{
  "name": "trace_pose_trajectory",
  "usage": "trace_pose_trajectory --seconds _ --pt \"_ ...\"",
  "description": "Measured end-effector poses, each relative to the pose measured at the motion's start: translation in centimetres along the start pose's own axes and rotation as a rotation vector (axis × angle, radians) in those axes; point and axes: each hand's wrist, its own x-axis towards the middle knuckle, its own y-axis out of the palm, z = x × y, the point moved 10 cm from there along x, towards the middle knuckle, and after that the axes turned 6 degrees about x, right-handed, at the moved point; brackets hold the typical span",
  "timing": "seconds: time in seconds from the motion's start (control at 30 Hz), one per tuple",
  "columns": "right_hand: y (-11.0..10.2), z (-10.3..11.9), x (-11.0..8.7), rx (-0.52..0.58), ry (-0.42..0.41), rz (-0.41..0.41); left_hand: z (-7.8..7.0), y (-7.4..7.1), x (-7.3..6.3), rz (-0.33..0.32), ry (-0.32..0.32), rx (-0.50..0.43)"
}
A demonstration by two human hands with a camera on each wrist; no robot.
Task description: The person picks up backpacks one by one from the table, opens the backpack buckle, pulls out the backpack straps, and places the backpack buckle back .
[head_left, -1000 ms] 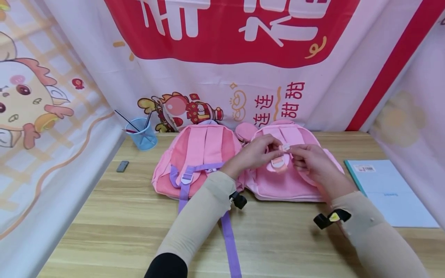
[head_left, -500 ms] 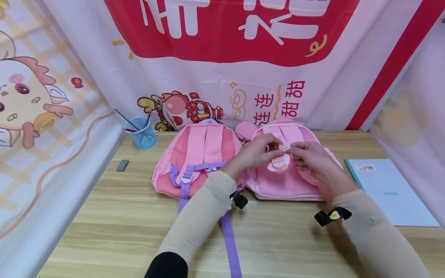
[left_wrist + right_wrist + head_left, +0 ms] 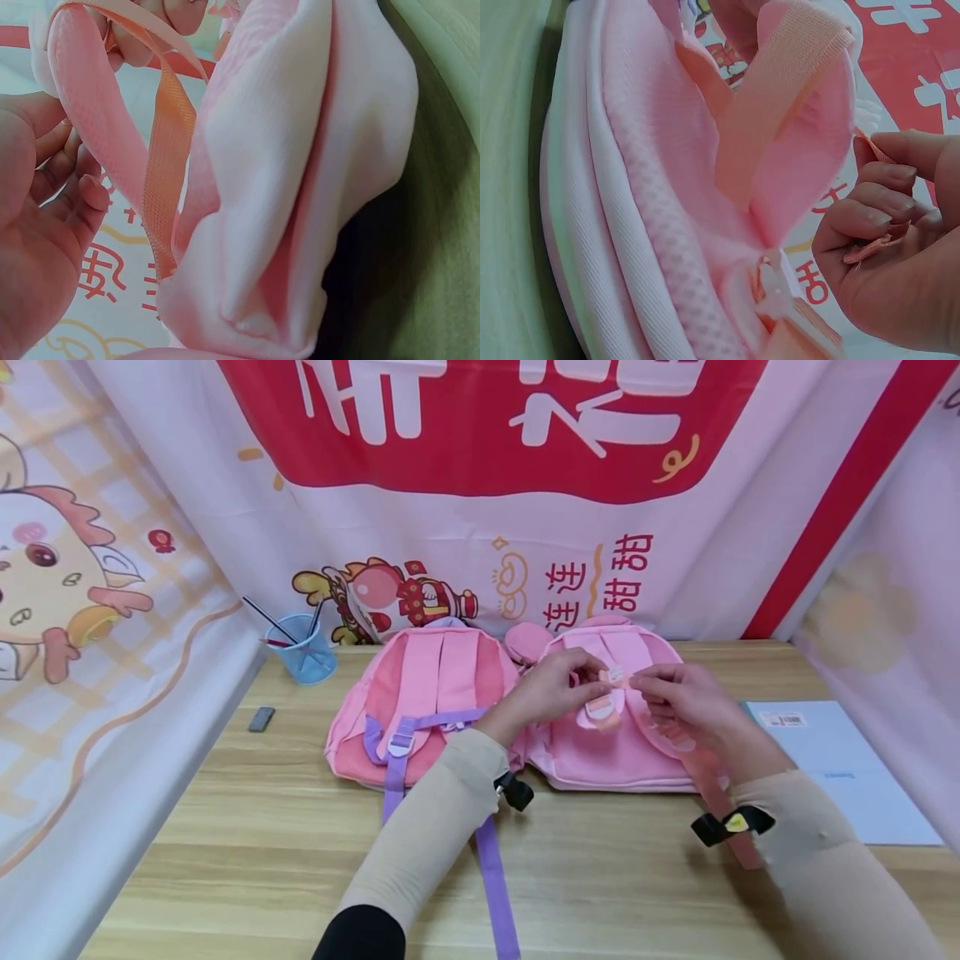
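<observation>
Pink backpack, peach strap between fingers

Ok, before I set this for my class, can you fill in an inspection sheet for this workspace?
Surface: wood-grain table; no spills seen.
Job's things: right-hand pink backpack, strap side facing the person, with a padded shoulder strap, a white buckle and orange webbing.
Clutter: second pink backpack with a trailing purple strap; blue pen cup; small grey object; light-blue folder or notebook.
Hands: left hand grips the padded shoulder strap beside the white buckle; right hand pinches the orange webbing.
Cables: nothing seen.
Surroundings: printed cloth behind the table and at both sides.
</observation>
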Motion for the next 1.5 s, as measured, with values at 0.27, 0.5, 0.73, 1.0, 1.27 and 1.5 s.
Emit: trace_pose_trajectory --seconds 0.27,0.5,0.73,1.0,1.27,1.5 --pt "0.7 -0.1 0.4 0.024 0.021 -0.017 0.1 0.1 0.0 0.006 0.003 -0.021" --pt "1.7 0.2 0.9 0.066 -0.013 0.004 -0.3 0.4 0.0 0.01 0.023 -0.022" --pt "2.1 0.4 0.9 0.044 -0.029 0.008 -0.1 0.3 0.1 -0.007 0.014 -0.001" --pt "-0.1 -0.8 0.5 -0.094 0.047 -0.046 0.3 0.3 -0.1 -0.026 0.002 -0.012" --pt "-0.9 -1.4 0.2 -0.048 0.076 -0.007 0.5 0.2 -0.1 -0.02 -0.011 -0.023" --pt "-0.1 -0.5 0.2 -0.054 0.005 0.007 0.3 0.4 0.0 0.003 0.009 -0.013"
